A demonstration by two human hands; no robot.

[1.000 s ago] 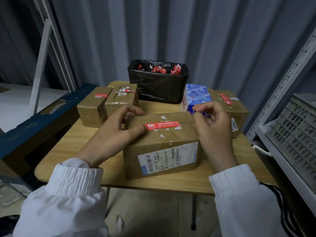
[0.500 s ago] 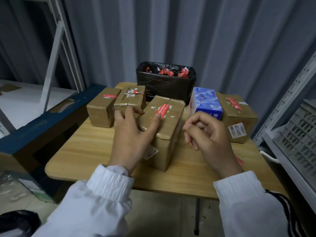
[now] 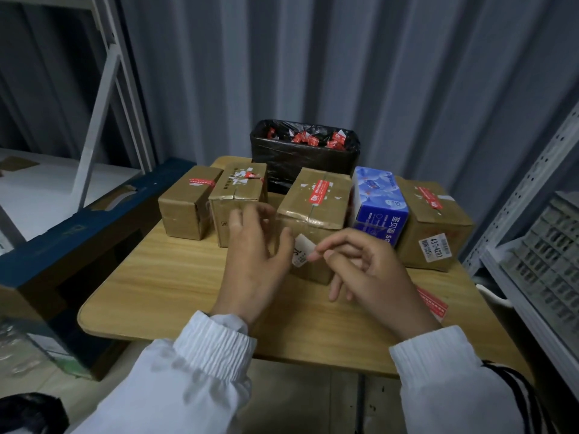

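From the head camera, the step in hand looks to be stripping the shipping label from a parcel. The middle box (image 3: 316,202) stands on the worktop (image 3: 163,277) between a taped carton (image 3: 238,198) on its left and a blue tissue pack (image 3: 380,205) on its right, with a black-lined bin (image 3: 300,161) behind it. A white label (image 3: 302,253) sits on the box's near face, partly curled away from the cardboard.

The right hand (image 3: 372,274) comes in from the right with the palm turned inward. Its thumb and forefinger pinch the label's free edge, and the other fingers (image 3: 336,286) hang loosely below. The left hand (image 3: 257,255) hovers just left of the box, motion-blurred, with its fingers spread and holding nothing. I cannot tell whether it touches the cardboard.

The next move probably calls for a slow, low pull across the face so the paper comes off whole. The left hand would brace the box so it doesn't slide. A red sticker (image 3: 434,303) lies on the worktop near the right wrist.
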